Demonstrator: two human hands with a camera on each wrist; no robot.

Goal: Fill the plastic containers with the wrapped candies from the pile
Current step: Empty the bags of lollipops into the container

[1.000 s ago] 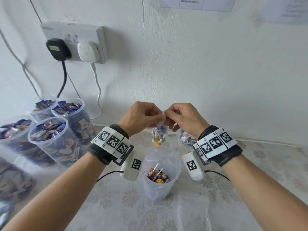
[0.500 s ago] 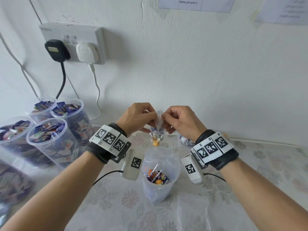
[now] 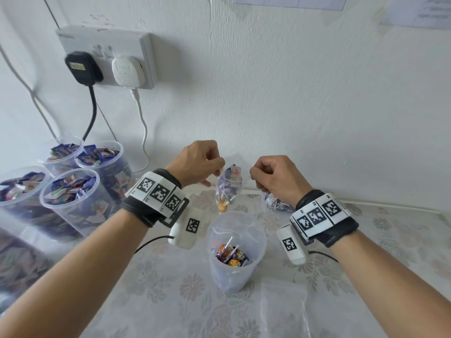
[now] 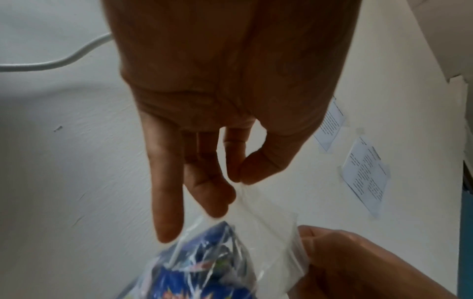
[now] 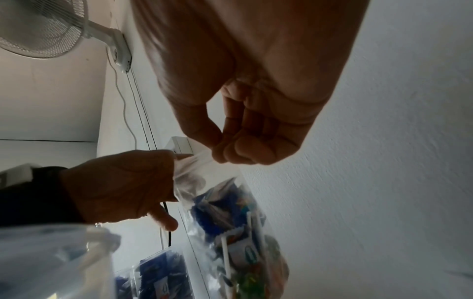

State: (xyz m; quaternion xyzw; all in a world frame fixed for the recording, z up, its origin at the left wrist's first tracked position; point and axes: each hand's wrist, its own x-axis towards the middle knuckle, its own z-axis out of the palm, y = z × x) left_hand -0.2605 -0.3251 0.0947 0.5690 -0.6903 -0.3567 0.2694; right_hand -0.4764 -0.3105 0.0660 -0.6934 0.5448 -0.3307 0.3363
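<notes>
The left hand (image 3: 199, 162) was closed in a pinch, thumb against forefinger, on one top edge of a small clear plastic bag (image 3: 229, 184); in the left wrist view the little finger (image 4: 167, 194) stood out straight while the thin film (image 4: 268, 220) ran taut from the pinch. The right hand (image 3: 274, 178) was likewise closed, its curled fingers gripping the opposite top edge, so that the mouth of the bag was stretched between the two hands. The bag hung above the open plastic container (image 3: 235, 250) and apart from it, holding blue crinkled wrappers, white lollipop sticks and an orange sweet at its lowest point. The container, a translucent round tub with smooth walls, stood upright on the floral-patterned tablecloth (image 3: 170, 289); a few wrapped lollipops (image 3: 231, 254) in orange and purple foil lay at its bottom. Just in front of the container lay a flat, clear empty bag (image 3: 283, 311). Behind the container and to its right, partly hidden by the right hand, lay another small bag of candies (image 3: 274, 203). Well to the left of the container stood four filled tubs (image 3: 73, 198) of the same shape, packed with blue-wrapped candies. Above those, on the rough white wall, a white socket plate (image 3: 105, 54) carried one black and one white plug.
</notes>
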